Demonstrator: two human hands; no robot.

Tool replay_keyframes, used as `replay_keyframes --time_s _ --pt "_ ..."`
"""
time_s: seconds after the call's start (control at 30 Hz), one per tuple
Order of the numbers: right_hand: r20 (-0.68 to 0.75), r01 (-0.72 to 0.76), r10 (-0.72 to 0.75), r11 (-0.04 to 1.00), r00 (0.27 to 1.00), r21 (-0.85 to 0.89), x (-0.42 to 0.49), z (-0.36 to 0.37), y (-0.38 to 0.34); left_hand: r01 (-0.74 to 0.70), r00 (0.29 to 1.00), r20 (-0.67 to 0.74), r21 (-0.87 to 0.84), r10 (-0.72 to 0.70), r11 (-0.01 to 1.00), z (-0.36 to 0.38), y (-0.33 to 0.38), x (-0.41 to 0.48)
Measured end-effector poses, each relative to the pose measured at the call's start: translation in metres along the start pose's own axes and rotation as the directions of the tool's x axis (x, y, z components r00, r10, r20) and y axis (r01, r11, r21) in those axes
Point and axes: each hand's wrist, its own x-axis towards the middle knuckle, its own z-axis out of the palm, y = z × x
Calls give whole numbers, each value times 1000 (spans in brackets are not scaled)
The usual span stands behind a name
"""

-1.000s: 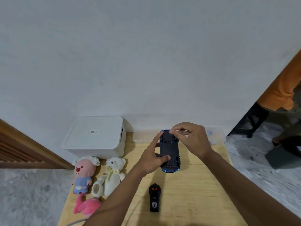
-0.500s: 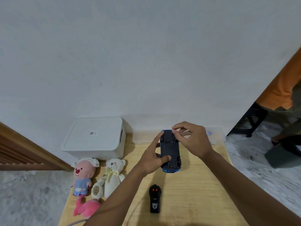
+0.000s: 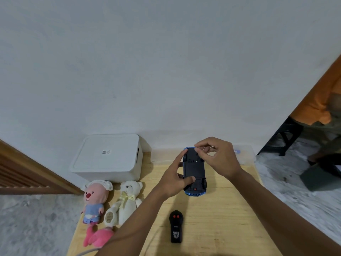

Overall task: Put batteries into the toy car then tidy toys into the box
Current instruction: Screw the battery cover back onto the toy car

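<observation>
Car (image 3: 194, 172): blue body, black underside turned up, gripped along its left side by left hand (image 3: 172, 180); right hand (image 3: 219, 157) pinches at its far end. White lidded box (image 3: 108, 157) sits shut, well left of both hands.

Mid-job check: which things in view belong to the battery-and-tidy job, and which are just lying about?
Job items:
toy car, underside up, held by left hand, right hand pinching at its far end
white box, lid on
pink plush
white teddy
black remote

Lying about:
clear container behind the right hand
black stool off the table
</observation>
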Motion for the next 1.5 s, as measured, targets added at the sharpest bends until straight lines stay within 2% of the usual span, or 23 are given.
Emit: replay_keyframes --time_s 0.47,0.67,0.97,1.27,1.5 --pt "-30 -43 44 999 999 29 0 5 1 6 1000 -3 -3 -6 1000 -4 1 0" --pt "17 46 -45 997 999 -67 -2 3 -3 16 1000 -5 -20 -16 1000 -7 1 0" --pt "60 -35 36 999 998 -24 4 0 -2 15 1000 4 -17 -15 1000 -6 3 0" --pt "30 -58 58 998 998 -7 7 1 -4 5 1000 10 3 -5 1000 -7 2 0" --pt "20 34 -31 990 999 -139 2 0 -3 19 1000 10 -12 -19 1000 -9 0 1"
